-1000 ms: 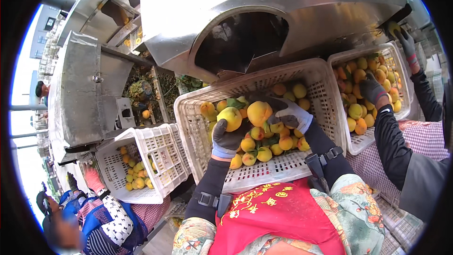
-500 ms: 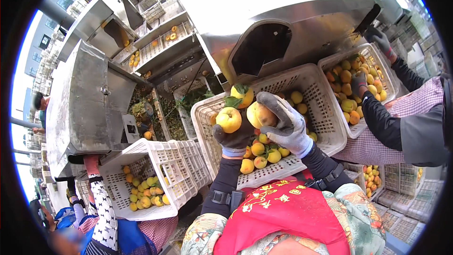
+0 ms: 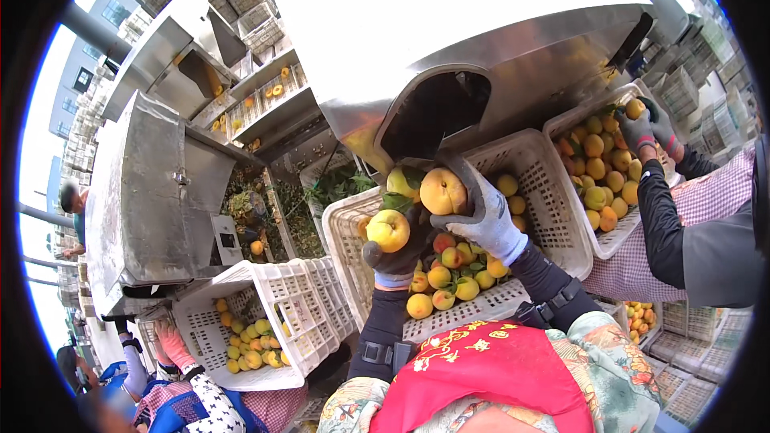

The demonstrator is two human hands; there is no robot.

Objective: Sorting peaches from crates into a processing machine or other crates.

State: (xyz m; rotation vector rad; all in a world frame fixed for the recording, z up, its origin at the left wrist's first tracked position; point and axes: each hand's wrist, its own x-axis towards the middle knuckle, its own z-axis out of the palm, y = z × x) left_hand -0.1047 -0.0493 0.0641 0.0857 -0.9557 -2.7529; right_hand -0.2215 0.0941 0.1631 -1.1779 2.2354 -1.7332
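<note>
Both my hands wear grey work gloves and hover over a white plastic crate (image 3: 561, 192) partly filled with yellow peaches. My left hand (image 3: 401, 263) is closed around a yellow peach (image 3: 387, 231). A second peach (image 3: 403, 184) with a green leaf sits beside it, also seemingly in that hand; the fingers beneath are largely hidden. Between the fingers and thumb of my right hand (image 3: 488, 220) is an orange-yellow peach (image 3: 443, 191). Below the hands lie several loose peaches (image 3: 467, 288), some reddish, some with leaves.
A metal chute with a dark opening (image 3: 437, 116) stands just beyond my crate. Leftward is a tilted white crate (image 3: 313, 297) of peaches, beside a metal housing (image 3: 132, 192). At right, a co-worker's gloved hands (image 3: 650, 128) hold a peach over another crate (image 3: 605, 250).
The peach in my right hand has turned and shows a different side. The right co-worker's hands have come together on a peach. The left co-worker's hand has dropped from the metal housing to the crate.
</note>
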